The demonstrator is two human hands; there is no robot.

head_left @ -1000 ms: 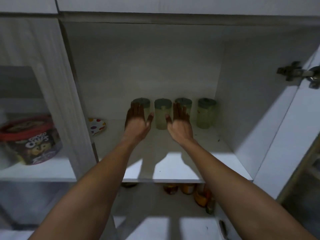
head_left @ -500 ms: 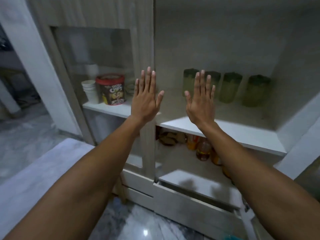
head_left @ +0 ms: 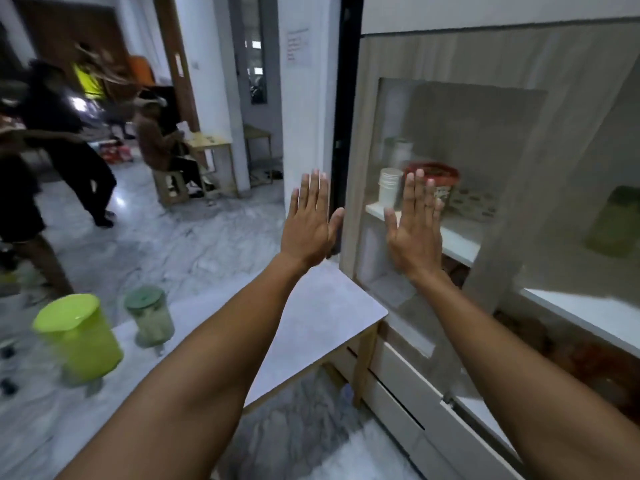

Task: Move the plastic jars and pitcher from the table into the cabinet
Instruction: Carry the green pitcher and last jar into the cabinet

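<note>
Pitcher (head_left: 78, 337) and one jar (head_left: 149, 317) wait on the tabletop (head_left: 311, 327) at the lower left of the frame, the jar just beside the pitcher and both well apart from the hands. Left hand (head_left: 308, 223) and right hand (head_left: 415, 233) are raised at mid-frame, fingers spread flat, each grip holding nothing. At the right edge a green jar (head_left: 613, 223) shows blurred on the cabinet (head_left: 491, 57) shelf.

Risks, as I judge them: the whole view is smeared by motion, so a fast reach toward the lower left could clip the pitcher and tip it off the tabletop's near edge, which it stands close to. The jar's lid may be loose; lifting by it could drop the body. The glass door (head_left: 450, 140) at centre right stands near the right hand, and a carried pitcher could knock it on the swing to the shelf. People (head_left: 62, 140) at the upper left are near enough to cross the path.
</note>
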